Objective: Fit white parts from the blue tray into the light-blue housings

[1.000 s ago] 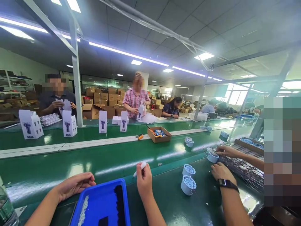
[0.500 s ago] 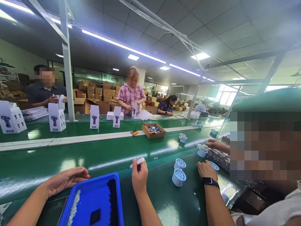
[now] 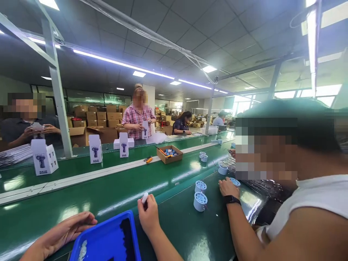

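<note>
My left hand (image 3: pixel 69 230) rests at the left rim of a blue plastic tray (image 3: pixel 104 226), its fingers stretched out and slightly curved, holding nothing. Black pieces (image 3: pixel 126 233) line the tray's right side, and small whitish pieces (image 3: pixel 83 250) lie along its left. Just past the tray's right corner, my right hand (image 3: pixel 149 215) is closed around a short white rod-like piece (image 3: pixel 145 198) with a rounded end. That piece tilts up out of the fist, and its lower part is hidden by my fingers.
Right of my hand stand light-blue round housings (image 3: pixel 200 202) with wires. A co-worker's hand (image 3: pixel 229 187) touches another housing at the right. Beyond runs a green conveyor (image 3: pixel 114 188) with a cardboard box (image 3: pixel 170 156) of small parts and white printed boxes (image 3: pixel 45 159). Other people work behind it.
The view has turned right, so the scene sits further left. The white piece in my right hand now points more upright. My left hand stays beside the tray.
</note>
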A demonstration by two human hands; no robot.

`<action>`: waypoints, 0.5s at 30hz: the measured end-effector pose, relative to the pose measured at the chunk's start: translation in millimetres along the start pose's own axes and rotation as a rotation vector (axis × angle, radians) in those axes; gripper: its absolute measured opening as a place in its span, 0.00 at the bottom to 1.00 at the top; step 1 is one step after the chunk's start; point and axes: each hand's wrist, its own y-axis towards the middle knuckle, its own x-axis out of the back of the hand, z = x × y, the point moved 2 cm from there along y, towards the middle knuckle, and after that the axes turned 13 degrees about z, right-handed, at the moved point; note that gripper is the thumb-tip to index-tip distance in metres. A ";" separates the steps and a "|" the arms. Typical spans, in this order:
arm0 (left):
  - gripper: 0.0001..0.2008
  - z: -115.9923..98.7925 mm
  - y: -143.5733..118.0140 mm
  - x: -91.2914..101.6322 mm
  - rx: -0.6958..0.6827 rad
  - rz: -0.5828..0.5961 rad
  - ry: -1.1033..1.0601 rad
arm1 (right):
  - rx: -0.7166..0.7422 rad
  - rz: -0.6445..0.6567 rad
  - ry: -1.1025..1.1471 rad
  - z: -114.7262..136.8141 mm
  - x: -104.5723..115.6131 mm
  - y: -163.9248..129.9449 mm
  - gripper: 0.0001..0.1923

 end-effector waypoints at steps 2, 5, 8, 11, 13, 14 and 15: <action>0.12 -0.5 1.1 1.4 0.003 -0.006 0.003 | -0.011 0.019 -0.003 -1.4 -0.8 -0.9 0.09; 0.12 -0.8 2.6 4.2 0.013 -0.004 0.026 | -0.038 0.031 -0.003 -3.8 1.7 -0.6 0.08; 0.12 -1.6 2.7 5.1 0.016 0.000 0.040 | -0.053 0.037 0.005 -3.4 4.2 0.4 0.09; 0.12 -2.6 2.6 3.4 0.013 0.016 0.045 | -0.048 0.037 0.023 -2.4 5.2 1.2 0.10; 0.12 -2.5 3.6 2.4 0.024 0.036 0.046 | -0.047 0.042 0.035 -2.6 5.7 2.0 0.10; 0.12 -2.2 4.4 2.3 0.032 0.045 0.045 | -0.049 0.049 0.041 -2.9 6.2 2.6 0.10; 0.12 -1.5 5.1 2.4 0.040 0.051 0.042 | -0.054 0.055 0.048 -3.2 6.8 3.2 0.10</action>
